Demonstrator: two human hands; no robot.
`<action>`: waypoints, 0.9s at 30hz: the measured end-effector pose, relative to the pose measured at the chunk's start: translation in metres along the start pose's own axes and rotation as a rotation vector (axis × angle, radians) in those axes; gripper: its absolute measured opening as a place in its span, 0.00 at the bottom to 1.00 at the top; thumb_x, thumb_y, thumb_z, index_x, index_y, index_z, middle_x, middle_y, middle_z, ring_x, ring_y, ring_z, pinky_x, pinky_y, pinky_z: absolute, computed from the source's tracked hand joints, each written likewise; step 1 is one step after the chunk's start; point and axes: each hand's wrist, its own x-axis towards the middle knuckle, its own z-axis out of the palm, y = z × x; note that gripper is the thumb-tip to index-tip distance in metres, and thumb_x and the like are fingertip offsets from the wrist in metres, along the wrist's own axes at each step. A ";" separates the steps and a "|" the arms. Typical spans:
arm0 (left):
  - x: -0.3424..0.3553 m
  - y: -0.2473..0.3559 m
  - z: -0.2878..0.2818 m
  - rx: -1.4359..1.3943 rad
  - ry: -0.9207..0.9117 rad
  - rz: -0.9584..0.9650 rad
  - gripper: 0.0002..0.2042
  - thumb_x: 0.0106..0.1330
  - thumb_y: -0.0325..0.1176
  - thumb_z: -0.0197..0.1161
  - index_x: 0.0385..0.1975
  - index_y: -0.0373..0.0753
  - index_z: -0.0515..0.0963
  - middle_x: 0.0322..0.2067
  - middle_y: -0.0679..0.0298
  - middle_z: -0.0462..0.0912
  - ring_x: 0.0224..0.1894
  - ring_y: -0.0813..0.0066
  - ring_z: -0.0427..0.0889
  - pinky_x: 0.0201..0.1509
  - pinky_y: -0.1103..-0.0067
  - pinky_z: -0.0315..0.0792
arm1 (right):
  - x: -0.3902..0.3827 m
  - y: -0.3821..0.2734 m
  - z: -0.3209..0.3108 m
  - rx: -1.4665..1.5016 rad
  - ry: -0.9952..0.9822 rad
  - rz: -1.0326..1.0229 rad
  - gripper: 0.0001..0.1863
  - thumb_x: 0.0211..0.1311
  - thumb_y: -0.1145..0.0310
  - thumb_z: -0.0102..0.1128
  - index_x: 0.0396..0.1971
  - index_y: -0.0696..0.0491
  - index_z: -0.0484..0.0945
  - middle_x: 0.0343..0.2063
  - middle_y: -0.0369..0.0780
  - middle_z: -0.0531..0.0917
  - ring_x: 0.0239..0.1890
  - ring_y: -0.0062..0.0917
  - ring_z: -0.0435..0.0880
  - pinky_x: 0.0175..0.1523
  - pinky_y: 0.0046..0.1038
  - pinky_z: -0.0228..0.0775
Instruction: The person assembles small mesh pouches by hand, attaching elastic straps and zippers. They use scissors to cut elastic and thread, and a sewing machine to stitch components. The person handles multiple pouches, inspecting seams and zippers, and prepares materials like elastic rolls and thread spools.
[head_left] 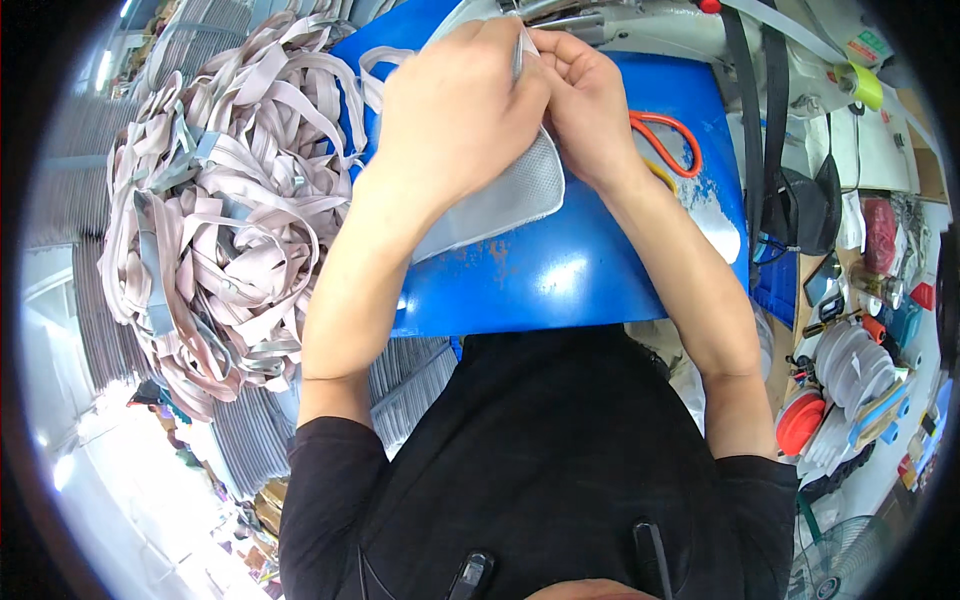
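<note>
In a crowded workshop, at a blue worktop (540,290) with worn, whitened patches: close together at the far side, two bare hands at work on a pale grey mesh panel (510,200). Curled over it with the back upward, the left hand (460,110); just beside, at the upper right edge, the right hand (590,110), with thumb and forefinger drawn together, apparently pinching the rim. Impossible to tell exactly what lies between the left fingertips, hidden behind the knuckles.

Directly beneath and between the hands, the panel, with a rounded corner toward the body and a long axis running roughly away from it, as far as visible. Nearer to its middle, and covering much of it, the left; along its edge, the right.

Near the right wrist, on the worktop, an orange looped handle (692,142). Beyond the fingers, the pale body of what looks like a sewing machine (665,25). To the left, piled high, a tangle of pinkish-grey straps (240,210), with ribbed grey stacks (240,450) below and behind. To the right, dark hanging bands (747,100), then white discs (850,365), a red one among them, and, lower down, a fan (835,570).
</note>
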 end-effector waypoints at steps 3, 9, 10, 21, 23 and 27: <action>-0.051 0.000 -0.008 0.017 -0.013 0.134 0.32 0.61 0.40 0.71 0.67 0.42 0.73 0.44 0.55 0.81 0.46 0.58 0.83 0.49 0.66 0.77 | -0.002 -0.004 -0.007 -0.049 0.001 0.001 0.15 0.74 0.72 0.60 0.55 0.63 0.79 0.32 0.36 0.87 0.32 0.11 0.83 0.36 0.17 0.74; -0.091 -0.005 -0.024 0.172 -0.250 0.207 0.46 0.45 0.25 0.70 0.73 0.51 0.68 0.30 0.64 0.69 0.31 0.66 0.77 0.38 0.70 0.77 | -0.019 -0.008 -0.001 -0.002 0.012 0.007 0.16 0.74 0.71 0.59 0.56 0.63 0.78 0.35 0.38 0.88 0.34 0.13 0.85 0.39 0.18 0.76; -0.088 -0.006 -0.030 0.201 -0.261 0.230 0.45 0.46 0.24 0.69 0.73 0.51 0.68 0.29 0.63 0.69 0.30 0.66 0.77 0.35 0.71 0.77 | -0.021 -0.011 0.000 0.002 0.019 0.013 0.16 0.74 0.71 0.59 0.57 0.63 0.78 0.36 0.39 0.88 0.34 0.14 0.85 0.39 0.18 0.77; -0.012 -0.052 -0.073 0.510 -0.382 0.477 0.42 0.57 0.24 0.67 0.75 0.60 0.64 0.36 0.62 0.76 0.30 0.67 0.84 0.31 0.74 0.80 | -0.011 -0.020 0.001 -0.068 -0.053 0.079 0.19 0.76 0.71 0.55 0.61 0.62 0.74 0.45 0.42 0.87 0.39 0.18 0.88 0.33 0.23 0.85; 0.003 -0.058 -0.077 0.521 -0.397 0.503 0.41 0.57 0.22 0.66 0.74 0.60 0.66 0.38 0.62 0.78 0.32 0.67 0.84 0.32 0.74 0.80 | -0.004 -0.018 0.002 -0.059 -0.049 0.071 0.18 0.75 0.71 0.56 0.60 0.62 0.75 0.44 0.42 0.87 0.39 0.19 0.88 0.33 0.24 0.85; 0.042 -0.046 -0.094 0.610 -0.559 0.599 0.27 0.58 0.26 0.63 0.62 0.41 0.78 0.37 0.55 0.82 0.28 0.60 0.86 0.32 0.68 0.81 | 0.004 -0.014 0.001 -0.032 -0.006 0.061 0.16 0.75 0.71 0.57 0.56 0.62 0.76 0.42 0.43 0.87 0.37 0.21 0.88 0.32 0.26 0.86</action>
